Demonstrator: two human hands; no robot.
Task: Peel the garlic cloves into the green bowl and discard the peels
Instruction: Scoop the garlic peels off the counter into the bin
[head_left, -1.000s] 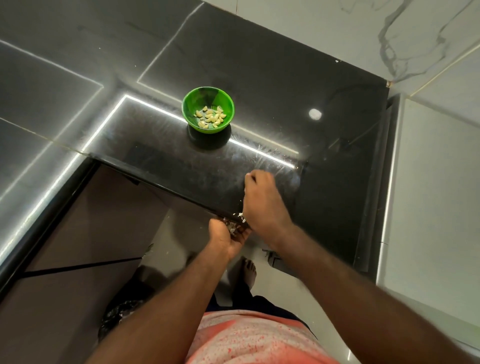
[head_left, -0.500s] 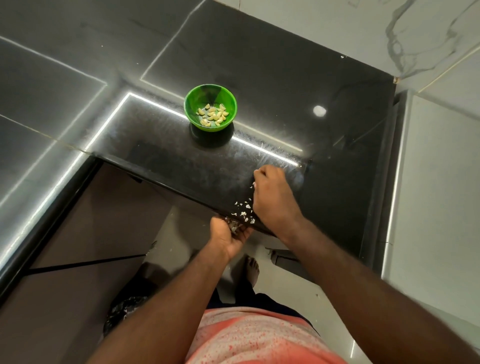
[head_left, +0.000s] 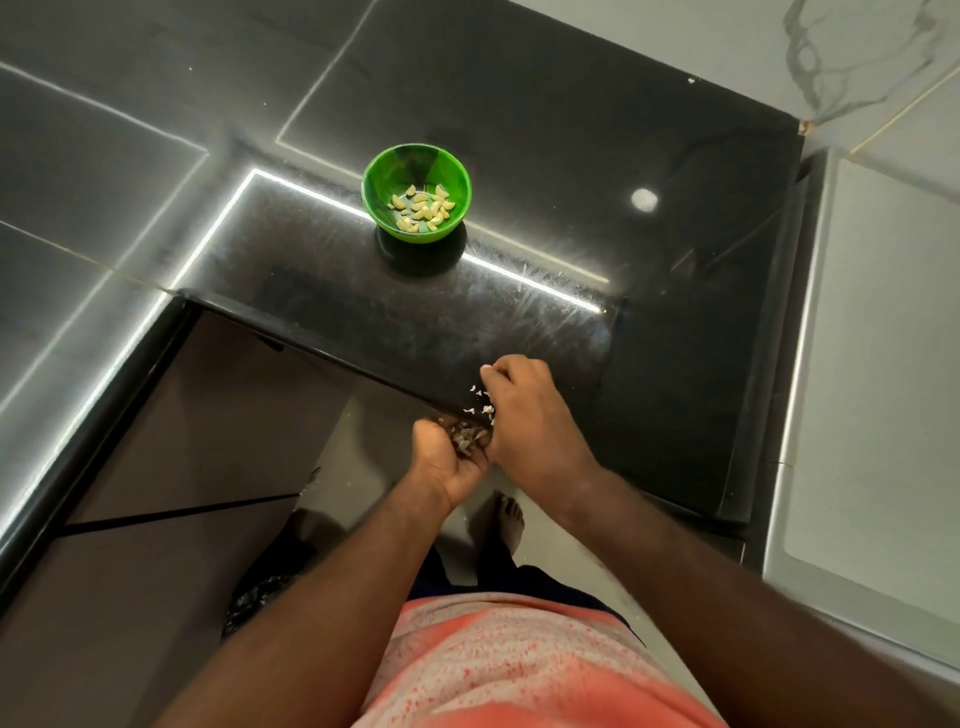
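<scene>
Left hand (head_left: 447, 460) cups peels (head_left: 467, 439); right hand (head_left: 524, 415) touches counter (head_left: 519, 291) edge.

shirt (head_left: 519, 670): coral, pale speckles | legwear (head_left: 550, 582): dark | forearms (head_left: 649, 525): bare | foot (head_left: 510, 519): bare

Legible markings: none found.
No text, label, brand, number or sign can be read on the green bowl (head_left: 375, 174), the desk (head_left: 675, 270) or the shirt (head_left: 519, 670); the shirt carries only a speckled pattern.
</scene>
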